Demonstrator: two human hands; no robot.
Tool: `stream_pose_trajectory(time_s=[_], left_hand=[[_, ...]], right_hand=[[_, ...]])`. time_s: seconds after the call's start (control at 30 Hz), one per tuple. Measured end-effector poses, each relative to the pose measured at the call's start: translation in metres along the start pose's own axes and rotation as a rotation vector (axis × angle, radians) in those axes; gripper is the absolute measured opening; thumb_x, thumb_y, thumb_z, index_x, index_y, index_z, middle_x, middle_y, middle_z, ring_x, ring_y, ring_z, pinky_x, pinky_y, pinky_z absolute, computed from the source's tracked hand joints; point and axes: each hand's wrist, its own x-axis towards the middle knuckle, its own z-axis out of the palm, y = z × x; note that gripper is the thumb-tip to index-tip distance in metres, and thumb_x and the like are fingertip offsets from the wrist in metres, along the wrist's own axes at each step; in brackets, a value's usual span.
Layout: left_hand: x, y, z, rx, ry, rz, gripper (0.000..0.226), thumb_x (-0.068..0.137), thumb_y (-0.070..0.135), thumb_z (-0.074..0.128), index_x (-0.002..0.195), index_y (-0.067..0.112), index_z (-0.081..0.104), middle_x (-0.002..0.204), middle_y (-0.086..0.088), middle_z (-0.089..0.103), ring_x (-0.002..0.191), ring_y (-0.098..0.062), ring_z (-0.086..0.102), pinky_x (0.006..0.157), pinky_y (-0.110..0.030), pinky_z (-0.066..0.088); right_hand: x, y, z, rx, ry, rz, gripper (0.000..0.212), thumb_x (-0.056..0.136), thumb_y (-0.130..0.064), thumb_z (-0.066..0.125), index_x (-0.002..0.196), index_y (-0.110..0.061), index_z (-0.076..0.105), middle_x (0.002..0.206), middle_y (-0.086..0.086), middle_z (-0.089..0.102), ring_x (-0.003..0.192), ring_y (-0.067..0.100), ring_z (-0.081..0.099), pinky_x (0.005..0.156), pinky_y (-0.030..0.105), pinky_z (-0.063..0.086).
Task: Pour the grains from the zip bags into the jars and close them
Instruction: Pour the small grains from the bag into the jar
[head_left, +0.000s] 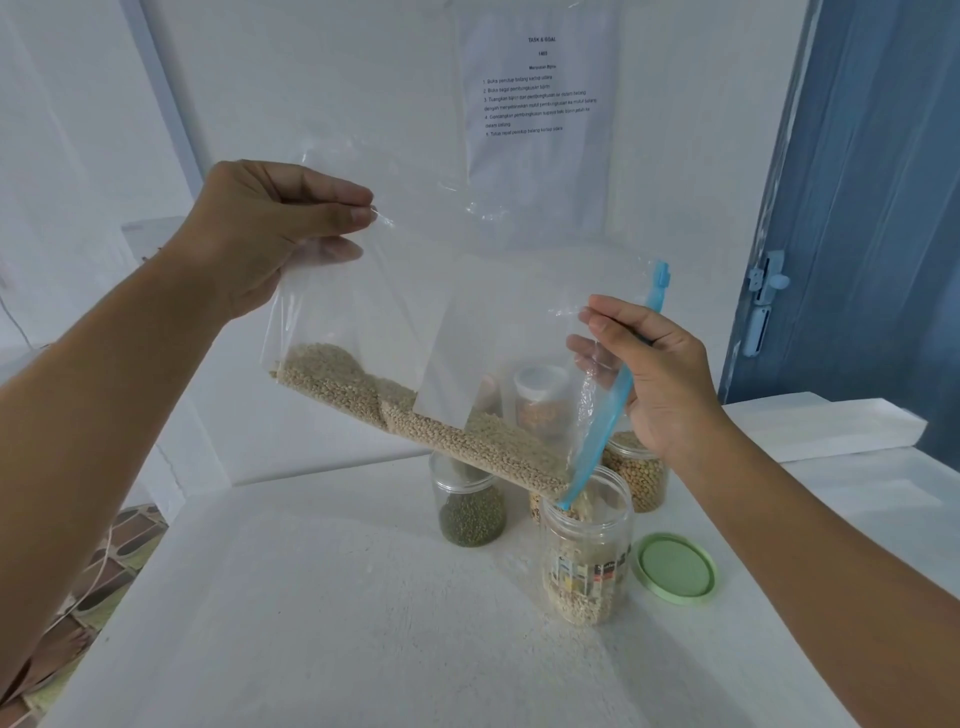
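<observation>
A white table (322, 597) stood against a white wall, where a printed sheet (540, 88) was hung; a blue door (872, 182) was seen at the right. In the head view, a clear zip bag (467, 322) was held tilted above the table. Its upper corner was pinched by the left hand (270, 228) between thumb and fingers. The blue zip strip (613, 400) was gripped by the right hand (660, 374), with the fingers curled round it. Pale grains (441, 431) were gathered along the low edge of the bag, and the bag's lower corner was placed in the mouth of an open jar (587, 556), partly filled. A green lid (675, 567) was laid flat just beside this jar. Behind it, a jar of green beans (470, 504) and a jar of yellow beans (641, 473) were placed.
</observation>
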Motion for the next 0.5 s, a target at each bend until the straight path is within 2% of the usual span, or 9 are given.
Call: stream_pose_trajectory(time_s=[0.17, 0.33, 0.5], left_hand=[[0.0001, 0.0009, -0.0004, -0.001, 0.001, 0.005, 0.013, 0.075, 0.007, 0.085, 0.084, 0.017, 0.085, 0.093, -0.006, 0.08, 0.086, -0.021, 0.073, 0.085, -0.033, 0.063], [0.0009, 0.0023, -0.0005, -0.005, 0.0, 0.01, 0.013, 0.074, 0.009, 0.085, 0.084, 0.017, 0.085, 0.093, -0.006, 0.08, 0.089, -0.023, 0.072, 0.086, -0.034, 0.063], [0.0016, 0.0034, 0.001, 0.001, -0.003, 0.012, 0.014, 0.073, 0.009, 0.086, 0.084, 0.018, 0.085, 0.094, -0.006, 0.08, 0.092, -0.026, 0.071, 0.087, -0.036, 0.063]], right_hand=[[-0.0003, -0.0012, 0.0012, 0.002, -0.005, -0.007, 0.028, 0.075, -0.012, 0.08, 0.104, -0.012, 0.079, 0.098, 0.008, 0.078, 0.095, 0.029, 0.078, 0.083, 0.033, 0.063], [0.0005, -0.0013, 0.0011, 0.002, 0.001, -0.005, 0.021, 0.085, -0.005, 0.077, 0.105, -0.012, 0.079, 0.101, 0.007, 0.079, 0.096, 0.03, 0.078, 0.081, 0.032, 0.063], [0.0005, -0.0026, 0.0009, -0.001, 0.001, -0.012, 0.03, 0.076, -0.012, 0.08, 0.106, -0.012, 0.078, 0.103, 0.007, 0.078, 0.096, 0.03, 0.078, 0.08, 0.031, 0.062]])
